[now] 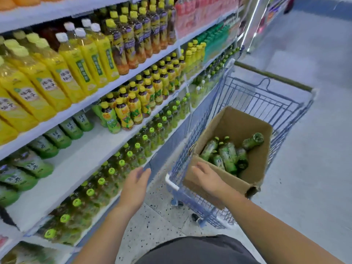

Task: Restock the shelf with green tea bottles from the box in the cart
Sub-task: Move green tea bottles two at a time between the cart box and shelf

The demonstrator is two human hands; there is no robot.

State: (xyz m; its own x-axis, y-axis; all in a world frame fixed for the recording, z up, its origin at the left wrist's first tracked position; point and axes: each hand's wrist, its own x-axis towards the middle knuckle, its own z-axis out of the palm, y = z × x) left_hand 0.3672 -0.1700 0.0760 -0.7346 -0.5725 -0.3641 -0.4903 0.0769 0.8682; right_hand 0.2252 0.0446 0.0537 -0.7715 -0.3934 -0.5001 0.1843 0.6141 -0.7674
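empty hands [206, 177] at box [259, 159] rim, shelf [80, 161] front bare.

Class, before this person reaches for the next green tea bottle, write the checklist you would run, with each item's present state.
1. Both hands free: left hand and right hand empty. Ok.
2. Bottles left in the box: several green tea bottles lying inside. Ok.
3. Box within reach: right hand is over its near edge. Ok.
4. Space on the shelf: bare front area beside the row of green tea. Ok.
5. Cart standing steady: cannot tell.
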